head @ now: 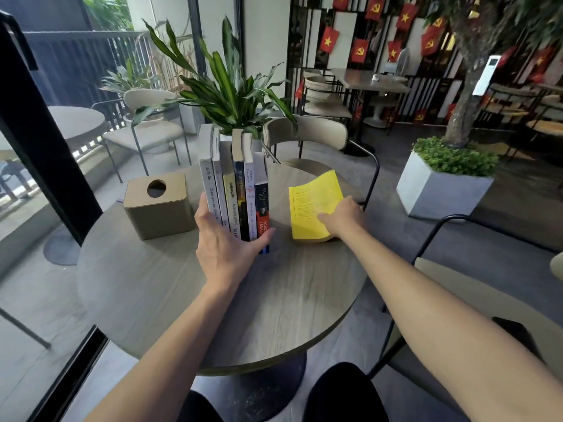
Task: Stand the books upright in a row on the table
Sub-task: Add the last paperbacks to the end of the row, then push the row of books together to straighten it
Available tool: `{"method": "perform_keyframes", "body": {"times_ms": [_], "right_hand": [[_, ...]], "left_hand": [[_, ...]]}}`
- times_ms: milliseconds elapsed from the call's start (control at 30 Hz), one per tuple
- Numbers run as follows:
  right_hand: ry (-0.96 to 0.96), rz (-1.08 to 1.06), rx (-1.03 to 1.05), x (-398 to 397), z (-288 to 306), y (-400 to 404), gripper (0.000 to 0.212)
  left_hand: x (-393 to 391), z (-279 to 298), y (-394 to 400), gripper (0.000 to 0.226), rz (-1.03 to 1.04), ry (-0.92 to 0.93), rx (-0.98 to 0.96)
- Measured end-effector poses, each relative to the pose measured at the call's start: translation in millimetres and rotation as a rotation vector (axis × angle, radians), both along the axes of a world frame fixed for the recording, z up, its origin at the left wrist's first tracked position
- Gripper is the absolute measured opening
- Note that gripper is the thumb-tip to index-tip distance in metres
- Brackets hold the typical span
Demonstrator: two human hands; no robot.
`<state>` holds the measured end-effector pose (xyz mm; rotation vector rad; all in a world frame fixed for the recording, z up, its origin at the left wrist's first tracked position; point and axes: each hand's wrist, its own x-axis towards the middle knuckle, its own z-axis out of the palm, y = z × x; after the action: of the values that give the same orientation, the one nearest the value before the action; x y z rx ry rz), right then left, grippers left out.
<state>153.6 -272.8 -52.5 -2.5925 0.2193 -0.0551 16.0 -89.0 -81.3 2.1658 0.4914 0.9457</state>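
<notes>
Several books [234, 184] stand upright in a row, spines toward me, on the round wooden table [170, 293]. My left hand [227, 242] clasps the foot of the row, fingers on the leftmost white book and thumb against the dark blue book at the right end. A yellow book [310, 202] lies to the right of the row with its far side lifted off the table. My right hand [342, 216] grips its near right edge, fingers partly under the cover.
A tan tissue box [157, 205] sits left of the row. A potted plant [225, 86] rises behind the books. Chairs stand beyond the table [307, 138] and at my right [475, 287]. A white planter [438, 190] is on the floor at right.
</notes>
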Motion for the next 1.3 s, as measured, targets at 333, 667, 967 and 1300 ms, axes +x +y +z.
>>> {"method": "perform_keyframes", "body": {"times_ms": [333, 667, 967, 1300], "right_hand": [[-0.426, 0.436, 0.532, -87.3, -11.9, 45.8, 0.023], [-0.118, 0.731, 0.417, -83.0, -9.7, 51.4, 0.045], [-0.081, 0.753, 0.443, -77.0, -8.7, 53.1, 0.064], [-0.123, 0.731, 0.380, -78.1, -12.9, 61.7, 0.062]], "left_hand": [[-2.1, -0.9, 2.0, 0.126, -0.026, -0.030, 0.000], [-9.5, 5.6, 29.6, 0.117, -0.182, -0.013, -0.106], [-15.7, 22.3, 61.9, 0.106, -0.349, 0.217, -0.126], [-13.0, 27.7, 65.1, 0.097, -0.246, 0.235, 0.122]]}}
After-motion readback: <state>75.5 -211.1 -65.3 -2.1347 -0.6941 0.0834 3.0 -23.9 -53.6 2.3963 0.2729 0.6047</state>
